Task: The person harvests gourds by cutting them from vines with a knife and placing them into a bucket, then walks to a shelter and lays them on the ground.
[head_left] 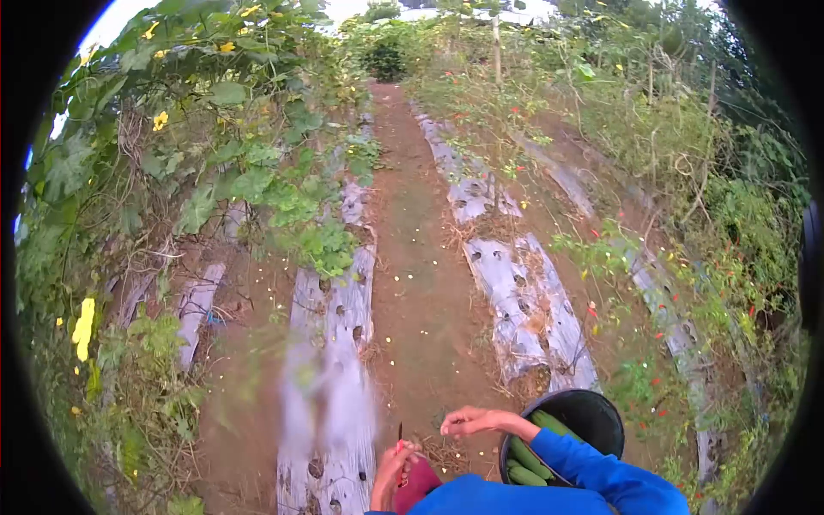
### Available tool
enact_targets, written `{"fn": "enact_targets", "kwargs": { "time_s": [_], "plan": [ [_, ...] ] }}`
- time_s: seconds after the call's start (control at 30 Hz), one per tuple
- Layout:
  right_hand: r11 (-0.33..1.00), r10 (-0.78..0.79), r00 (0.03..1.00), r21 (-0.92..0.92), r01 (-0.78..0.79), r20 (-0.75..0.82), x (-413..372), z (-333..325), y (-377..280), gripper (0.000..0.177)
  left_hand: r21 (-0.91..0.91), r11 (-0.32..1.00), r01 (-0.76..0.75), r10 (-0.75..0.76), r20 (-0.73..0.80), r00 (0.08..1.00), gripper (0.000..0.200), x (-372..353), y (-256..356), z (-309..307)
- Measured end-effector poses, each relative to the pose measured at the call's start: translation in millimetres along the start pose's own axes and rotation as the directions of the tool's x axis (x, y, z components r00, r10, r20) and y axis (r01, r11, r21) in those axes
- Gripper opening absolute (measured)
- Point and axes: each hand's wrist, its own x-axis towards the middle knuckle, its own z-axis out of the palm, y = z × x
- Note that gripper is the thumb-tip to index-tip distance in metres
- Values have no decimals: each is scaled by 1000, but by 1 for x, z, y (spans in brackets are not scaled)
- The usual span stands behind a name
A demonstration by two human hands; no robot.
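Observation:
My left hand is low in the view, closed round a small knife with a dark blade pointing up and a reddish handle. To its right, my right hand reaches across in front of my body, its fingers loosely curled; whether anything is between them is too small to tell. A black bucket is beside my right forearm, with several long green vegetables inside. My blue sleeve hides part of the bucket.
A dirt path runs ahead between strips of silvery plastic mulch with holes. Leafy vines with yellow flowers stand on the left. On the right grow plants with red peppers. A wooden post stands farther back.

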Motion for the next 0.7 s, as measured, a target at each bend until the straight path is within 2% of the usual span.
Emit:
{"fn": "enact_targets", "kwargs": {
  "time_s": [0.03,0.1,0.17,0.27,0.33,0.37,0.43,0.57,0.63,0.67,0.7],
  "plan": [
    [1000,-9,1000,-19,9,18,20,-20,-4,37,-40,999,34,-33,27,999,26,30,14,-6],
    [999,-41,984,26,37,171,61,-66,-6,39,-63,998,-4,6,29,1000,27,90,47,-12],
    [997,77,981,-40,-71,180,104,-122,-10,39,-105,994,-17,25,75,997,29,146,78,-30],
    [998,67,985,-21,-64,160,142,-222,-41,40,-67,997,-28,29,17,999,29,228,145,-44],
    [984,-86,986,-169,62,-143,153,-275,-74,38,-59,996,-71,73,48,996,25,276,199,-49],
    [983,-91,986,-171,66,-143,155,-297,-96,38,-14,996,-88,89,79,993,26,300,232,-48],
    [997,-1,971,79,21,-241,163,-333,-132,36,98,984,-148,135,129,982,27,334,296,-44],
    [997,-63,980,33,70,-189,204,-404,-161,35,122,972,-202,180,170,969,27,402,406,-27],
    [999,-43,998,30,44,-44,230,-437,-173,36,168,953,-254,226,165,960,28,437,440,-17],
    [998,-39,999,40,41,-37,247,-459,-179,36,169,955,-243,217,158,963,28,457,448,-14],
    [992,4,998,-127,4,63,268,-488,-184,36,176,950,-259,238,129,963,25,479,456,-11]
  ]
}}
